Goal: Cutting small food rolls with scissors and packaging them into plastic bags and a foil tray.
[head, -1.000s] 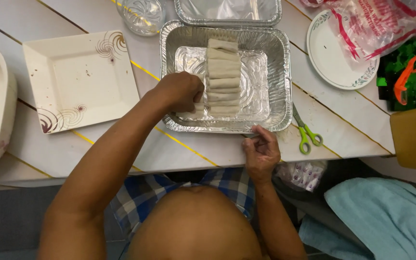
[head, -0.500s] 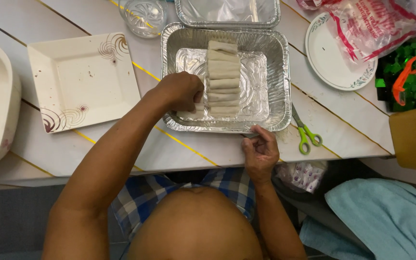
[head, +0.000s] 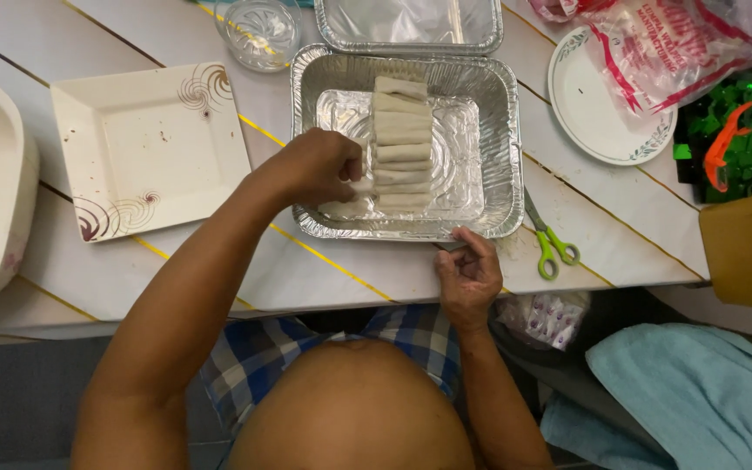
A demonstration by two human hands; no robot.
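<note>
Pale wrapped rolls [head: 400, 144] lie stacked in a row in the foil tray [head: 498, 130] on the counter [head: 376, 270], left hand [head: 313, 165] curled around the nearest roll, right hand [head: 467, 277] pinching the tray's near rim.

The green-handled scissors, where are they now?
In the head view, the scissors lie on the table, right of the foil tray, beyond the right hand.
</note>
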